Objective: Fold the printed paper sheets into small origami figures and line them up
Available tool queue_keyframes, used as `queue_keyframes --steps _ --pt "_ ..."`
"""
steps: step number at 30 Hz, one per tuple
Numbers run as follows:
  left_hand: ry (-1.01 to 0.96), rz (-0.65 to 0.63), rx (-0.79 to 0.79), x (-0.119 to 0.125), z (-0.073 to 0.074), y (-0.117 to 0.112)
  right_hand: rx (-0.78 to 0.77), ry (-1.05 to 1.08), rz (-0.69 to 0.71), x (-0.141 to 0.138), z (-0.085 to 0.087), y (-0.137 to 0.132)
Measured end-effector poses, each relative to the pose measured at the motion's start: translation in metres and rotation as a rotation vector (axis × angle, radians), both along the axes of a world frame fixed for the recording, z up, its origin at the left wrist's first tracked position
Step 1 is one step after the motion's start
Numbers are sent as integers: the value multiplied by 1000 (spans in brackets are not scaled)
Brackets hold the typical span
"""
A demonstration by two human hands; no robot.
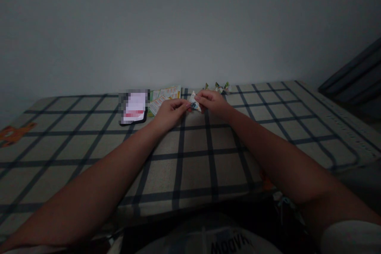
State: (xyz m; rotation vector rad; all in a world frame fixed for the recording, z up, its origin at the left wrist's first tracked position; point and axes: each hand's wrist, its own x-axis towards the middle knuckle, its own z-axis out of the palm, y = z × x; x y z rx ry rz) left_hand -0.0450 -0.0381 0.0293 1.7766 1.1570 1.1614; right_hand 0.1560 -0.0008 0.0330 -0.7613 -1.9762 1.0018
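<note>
Near the far side of the bed point(193, 158), two hands are pinching one small folded paper point(194, 103).
Both the left hand point(171, 112) and the right hand point(212, 102) are squeezing it, fingers pressed tight on it, just above the cover. Pulling too hard could be tearing or dropping it. The phone point(133, 108) and printed sheets point(163, 97) are lying close on the left, the wall is standing just behind, and bare bed is lying in front.
</note>
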Motion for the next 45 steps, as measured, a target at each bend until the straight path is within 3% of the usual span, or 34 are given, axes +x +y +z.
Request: queue_keyframes --steps 4,11,18,21,25,29,39,45 --pt "35 73 76 -1 2 1 6 -86 30 1 3 -2" --pt "77 134 170 -1 0 3 65 -161 -46 1 3 -1" --pt "-1 204 115 -1 2 2 79 -222 24 3 7 -4" --pt "-92 170 58 2 1 2 63 -191 35 3 8 -5" --pt "-198 55 -26 3 -1 4 -110 -84 90 3 3 -1" --pt "-212 -45 -98 3 -3 4 -226 100 49 0 -3 5" --pt "-249 151 -85 3 -1 6 -182 146 30 -5 -8 6" --pt "-182 129 -66 5 -2 0 -12 98 -58 -4 -12 7"
